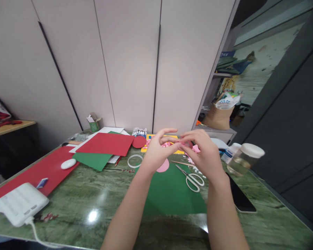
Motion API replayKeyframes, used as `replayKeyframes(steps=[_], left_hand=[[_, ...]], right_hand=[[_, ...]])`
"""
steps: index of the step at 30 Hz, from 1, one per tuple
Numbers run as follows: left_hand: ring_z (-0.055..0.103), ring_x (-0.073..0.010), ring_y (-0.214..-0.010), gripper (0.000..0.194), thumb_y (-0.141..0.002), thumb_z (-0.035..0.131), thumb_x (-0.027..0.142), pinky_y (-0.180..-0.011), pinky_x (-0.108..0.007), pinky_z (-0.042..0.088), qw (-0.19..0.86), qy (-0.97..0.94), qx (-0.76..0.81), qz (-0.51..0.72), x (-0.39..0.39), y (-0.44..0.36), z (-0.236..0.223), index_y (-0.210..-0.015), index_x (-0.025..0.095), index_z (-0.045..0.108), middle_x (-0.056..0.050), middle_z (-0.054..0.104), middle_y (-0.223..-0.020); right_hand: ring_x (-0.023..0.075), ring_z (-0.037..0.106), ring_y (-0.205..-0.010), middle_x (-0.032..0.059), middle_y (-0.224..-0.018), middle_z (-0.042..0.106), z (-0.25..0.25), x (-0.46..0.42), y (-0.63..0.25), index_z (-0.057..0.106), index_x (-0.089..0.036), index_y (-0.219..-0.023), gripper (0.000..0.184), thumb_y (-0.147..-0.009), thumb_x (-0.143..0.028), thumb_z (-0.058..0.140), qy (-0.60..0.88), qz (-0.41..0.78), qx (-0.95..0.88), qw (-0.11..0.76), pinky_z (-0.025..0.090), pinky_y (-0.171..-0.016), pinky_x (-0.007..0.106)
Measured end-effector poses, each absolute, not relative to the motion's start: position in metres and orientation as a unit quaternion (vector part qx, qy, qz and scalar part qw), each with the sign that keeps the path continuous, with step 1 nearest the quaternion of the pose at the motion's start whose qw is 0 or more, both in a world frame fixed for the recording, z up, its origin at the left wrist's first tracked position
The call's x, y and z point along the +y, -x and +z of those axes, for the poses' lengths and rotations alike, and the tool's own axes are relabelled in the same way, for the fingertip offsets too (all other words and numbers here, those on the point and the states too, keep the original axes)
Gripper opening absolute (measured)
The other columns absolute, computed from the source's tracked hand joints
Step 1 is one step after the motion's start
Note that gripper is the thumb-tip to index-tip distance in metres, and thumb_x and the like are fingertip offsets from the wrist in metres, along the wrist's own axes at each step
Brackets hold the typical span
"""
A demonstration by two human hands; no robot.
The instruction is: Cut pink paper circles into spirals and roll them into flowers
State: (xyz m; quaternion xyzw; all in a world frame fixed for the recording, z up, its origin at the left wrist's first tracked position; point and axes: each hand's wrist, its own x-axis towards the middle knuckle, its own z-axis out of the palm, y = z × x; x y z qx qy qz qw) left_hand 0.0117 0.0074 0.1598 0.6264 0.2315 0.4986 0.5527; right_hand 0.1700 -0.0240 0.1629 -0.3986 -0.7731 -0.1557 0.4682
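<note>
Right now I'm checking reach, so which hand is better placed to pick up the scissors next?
Likely the right hand: the white-handled scissors lie nearer to it, on its side of the pink circle. The left hand is farther off, beyond that circle.

I can read no words, brands or numbers from my feed, though I do see print. With the scissors (187, 174) as my mark, well off to their left the power bank (22, 203) bears faint grey lettering that I cannot make out. To their right, the bottle (231, 152) wears a blue-and-white label, its print too small for me to read. Beyond them, up to the right, the blue packet (226, 54) carries pale marks, too blurred for me to decipher.
</note>
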Motion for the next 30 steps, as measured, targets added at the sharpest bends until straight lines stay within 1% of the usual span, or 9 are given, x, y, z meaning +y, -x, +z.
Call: replayKeyframes(steps=[4,9,13,16,19,22,30], left_hand=[[0.065,-0.0179,-0.091,0.044,-0.071,0.07,0.029,-0.084,-0.034,0.049,0.553,-0.632,0.23,0.492,0.01,-0.009,0.159,-0.111,0.022,0.053,-0.006,0.07,-0.091],[0.064,-0.0188,-0.091,0.046,-0.07,0.071,0.028,-0.083,-0.035,0.049,0.538,-0.662,0.242,0.463,0.013,-0.004,0.159,-0.113,0.023,0.053,-0.006,0.069,-0.092],[0.064,-0.0183,-0.09,0.041,-0.072,0.069,0.023,-0.08,-0.033,0.049,0.53,-0.686,0.252,0.43,0.011,0.002,0.161,-0.111,0.023,0.054,-0.005,0.069,-0.088],[0.064,-0.0167,-0.088,0.037,-0.073,0.067,0.02,-0.078,-0.031,0.049,0.526,-0.699,0.249,0.416,0.01,0.004,0.163,-0.108,0.023,0.055,-0.003,0.068,-0.084],[0.064,-0.0166,-0.089,0.036,-0.074,0.067,0.023,-0.079,-0.031,0.048,0.525,-0.691,0.25,0.43,0.01,0.001,0.162,-0.108,0.024,0.056,-0.004,0.068,-0.088],[0.063,-0.0176,-0.094,0.037,-0.075,0.067,0.027,-0.081,-0.031,0.047,0.529,-0.674,0.243,0.455,0.011,-0.003,0.16,-0.109,0.024,0.055,-0.005,0.068,-0.092],[0.065,-0.0178,-0.092,0.039,-0.073,0.069,0.029,-0.088,-0.035,0.047,0.576,-0.621,0.208,0.489,0.008,-0.012,0.159,-0.109,0.022,0.055,-0.005,0.069,-0.091]], right_hand=[[0.0203,0.057,-0.091,0.0031,-0.093,0.067,0.165,-0.026,-0.171,0.062,-0.024,-0.09,0.008,-0.082,-0.02,0.062,0.396,-0.141,-0.776,0.469,0.045,-0.081,0.039],[0.0193,0.057,-0.092,0.0029,-0.096,0.068,0.168,-0.032,-0.177,0.067,-0.026,-0.095,0.016,-0.081,-0.019,0.064,0.385,-0.123,-0.789,0.463,0.046,-0.08,0.037],[0.0186,0.055,-0.096,0.0026,-0.101,0.067,0.168,-0.034,-0.178,0.065,-0.027,-0.105,0.023,-0.084,-0.018,0.061,0.373,-0.09,-0.823,0.419,0.046,-0.083,0.037],[0.0181,0.055,-0.099,0.0025,-0.103,0.067,0.169,-0.034,-0.177,0.065,-0.025,-0.104,0.021,-0.085,-0.018,0.06,0.369,-0.07,-0.835,0.402,0.045,-0.085,0.037],[0.0177,0.056,-0.097,0.0024,-0.102,0.067,0.169,-0.033,-0.176,0.064,-0.023,-0.098,0.016,-0.085,-0.018,0.06,0.374,-0.084,-0.825,0.416,0.045,-0.084,0.036],[0.0177,0.056,-0.094,0.0027,-0.1,0.066,0.169,-0.032,-0.174,0.064,-0.023,-0.096,0.014,-0.084,-0.016,0.06,0.383,-0.107,-0.808,0.436,0.044,-0.082,0.036],[0.0185,0.056,-0.092,0.0029,-0.094,0.065,0.167,-0.03,-0.17,0.061,-0.022,-0.092,0.013,-0.081,-0.017,0.064,0.39,-0.157,-0.773,0.474,0.043,-0.081,0.036]])
